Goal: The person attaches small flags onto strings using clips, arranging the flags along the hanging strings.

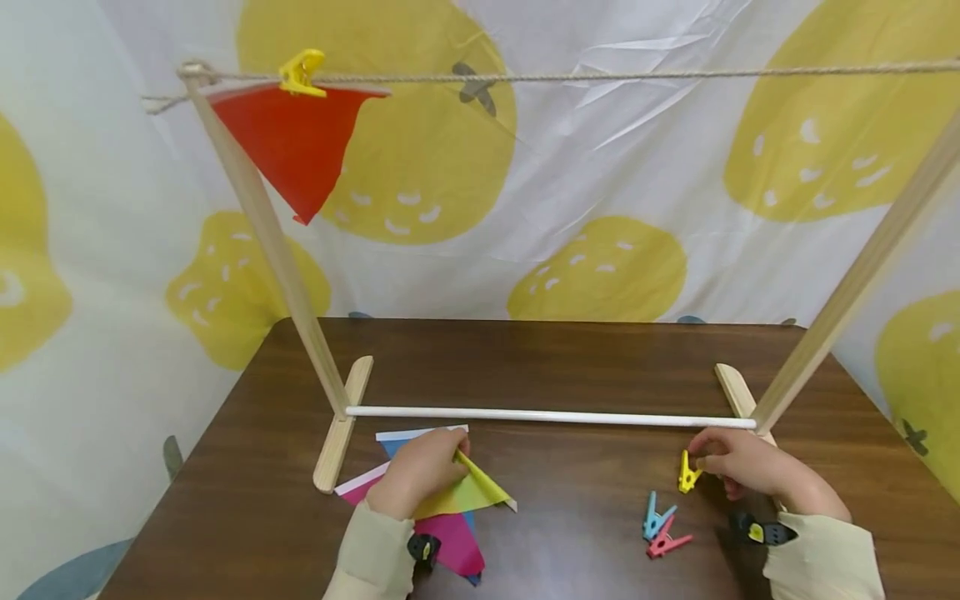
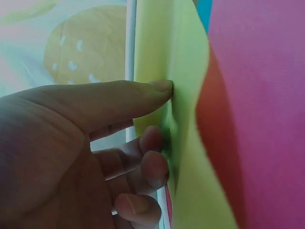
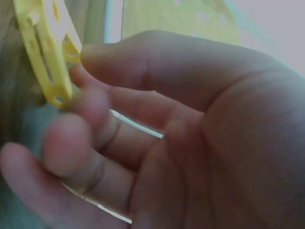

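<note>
My left hand [image 1: 423, 467] pinches a yellow triangular pennant [image 1: 459, 493] near its edge, thumb on one side. In the left wrist view the thumb presses into a fold of the yellow cloth [image 2: 183, 124]. Under it lie a magenta pennant [image 1: 452, 540] and a blue pennant [image 1: 392, 447], partly hidden. My right hand [image 1: 742, 462] has thumb and forefinger tips at one arm of a yellow clip [image 1: 686, 473], pinching it; the other fingers curl loosely. Near it lie a light blue clip [image 1: 655, 518] and a pinkish-red clip [image 1: 666, 542], touching or overlapping.
A wooden frame has a left post [image 1: 266, 225], a right post [image 1: 855, 275] and a white crossbar [image 1: 551, 415]. Along the top runs a rope [image 1: 570, 77], where a yellow clip [image 1: 302, 73] holds a red pennant [image 1: 296, 137]. Fruit-print cloth [image 1: 420, 275] hangs behind the brown table [image 1: 540, 358].
</note>
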{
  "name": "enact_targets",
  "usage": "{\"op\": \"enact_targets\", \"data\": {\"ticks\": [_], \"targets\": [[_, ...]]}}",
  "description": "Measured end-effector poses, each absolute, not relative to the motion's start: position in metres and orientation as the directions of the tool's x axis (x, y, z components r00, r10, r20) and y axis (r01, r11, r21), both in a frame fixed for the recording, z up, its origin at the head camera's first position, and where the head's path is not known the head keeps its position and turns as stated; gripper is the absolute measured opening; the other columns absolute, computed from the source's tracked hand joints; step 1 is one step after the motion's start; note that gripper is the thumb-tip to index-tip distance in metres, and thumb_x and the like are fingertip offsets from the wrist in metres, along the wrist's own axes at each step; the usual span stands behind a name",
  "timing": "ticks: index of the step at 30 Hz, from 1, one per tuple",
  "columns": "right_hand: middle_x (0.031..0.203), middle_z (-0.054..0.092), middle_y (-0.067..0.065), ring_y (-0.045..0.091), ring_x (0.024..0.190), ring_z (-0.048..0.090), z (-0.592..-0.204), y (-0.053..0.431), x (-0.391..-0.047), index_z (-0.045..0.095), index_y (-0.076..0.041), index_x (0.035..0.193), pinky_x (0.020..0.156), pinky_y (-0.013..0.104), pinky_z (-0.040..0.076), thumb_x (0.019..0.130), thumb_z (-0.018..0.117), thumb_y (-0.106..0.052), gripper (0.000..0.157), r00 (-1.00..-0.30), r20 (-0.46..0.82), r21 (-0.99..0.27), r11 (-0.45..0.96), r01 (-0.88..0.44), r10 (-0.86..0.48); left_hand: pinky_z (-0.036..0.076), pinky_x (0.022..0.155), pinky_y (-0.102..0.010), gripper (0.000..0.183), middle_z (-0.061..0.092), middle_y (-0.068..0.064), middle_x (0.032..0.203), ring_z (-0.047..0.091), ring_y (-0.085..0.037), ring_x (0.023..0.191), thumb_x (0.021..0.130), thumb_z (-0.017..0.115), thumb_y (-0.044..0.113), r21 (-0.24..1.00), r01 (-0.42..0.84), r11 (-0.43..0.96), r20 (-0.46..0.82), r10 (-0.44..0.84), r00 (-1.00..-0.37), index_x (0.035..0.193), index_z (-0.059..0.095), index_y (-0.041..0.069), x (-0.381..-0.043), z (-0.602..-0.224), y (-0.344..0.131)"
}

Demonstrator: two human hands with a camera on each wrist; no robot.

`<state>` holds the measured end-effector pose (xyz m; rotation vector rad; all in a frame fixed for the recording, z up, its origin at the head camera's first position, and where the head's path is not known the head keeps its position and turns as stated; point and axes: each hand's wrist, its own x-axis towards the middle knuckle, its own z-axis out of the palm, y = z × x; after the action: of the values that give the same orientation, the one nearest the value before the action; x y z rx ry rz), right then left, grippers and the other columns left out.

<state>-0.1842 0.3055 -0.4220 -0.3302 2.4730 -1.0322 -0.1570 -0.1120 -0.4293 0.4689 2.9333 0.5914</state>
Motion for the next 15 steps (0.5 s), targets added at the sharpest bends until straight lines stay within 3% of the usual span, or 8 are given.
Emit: {"op": "enact_targets", "data": {"ticks": [6, 12, 15], "targets": [[0.066, 0.052, 0.007, 0.021, 0.053, 0.053, -0.4280, 0.3028, -0.1850, 0.048, 0.004, 0.106, 0.046, 0.035, 0.046, 0.080, 0.059, -0.007, 0.030, -0.854, -0.320, -0.742, 0.669, -0.043, -0.410, 0.037, 0.054, -0.025, 0.010, 0.042, 0.005, 0.078, 0.043, -0.011, 0.061, 0.076, 0.065, 0.019, 0.390, 0.274, 0.879, 0.004, 0.296, -0.955, 0.076, 0.054, 0.020, -0.1540, -0.4301, -0.1153], [0.067, 0.052, 0.007, 0.021, 0.055, 0.054, -0.4244, 0.2994, -0.1840, 0.053, 0.000, 0.097, 0.048, 0.035, 0.046, 0.082, 0.058, -0.009, 0.019, -0.836, -0.324, -0.749, 0.660, -0.059, -0.443, 0.039, 0.061, -0.025, 0.012, 0.045, 0.004, 0.095, 0.046, -0.011, 0.074, 0.078, 0.066, 0.023, 0.394, 0.290, 0.872, 0.031, 0.303, -0.953, 0.078, 0.054, 0.022, -0.1594, -0.4286, -0.1158], [0.067, 0.053, 0.007, 0.020, 0.056, 0.054, -0.4241, 0.2972, -0.1846, 0.055, -0.001, 0.094, 0.049, 0.035, 0.047, 0.083, 0.059, -0.013, 0.017, -0.834, -0.339, -0.743, 0.667, -0.047, -0.436, 0.040, 0.063, -0.026, 0.011, 0.049, 0.005, 0.091, 0.047, -0.011, 0.075, 0.079, 0.066, 0.021, 0.388, 0.293, 0.874, 0.035, 0.304, -0.952, 0.077, 0.055, 0.021, -0.1611, -0.4280, -0.1177]]}}
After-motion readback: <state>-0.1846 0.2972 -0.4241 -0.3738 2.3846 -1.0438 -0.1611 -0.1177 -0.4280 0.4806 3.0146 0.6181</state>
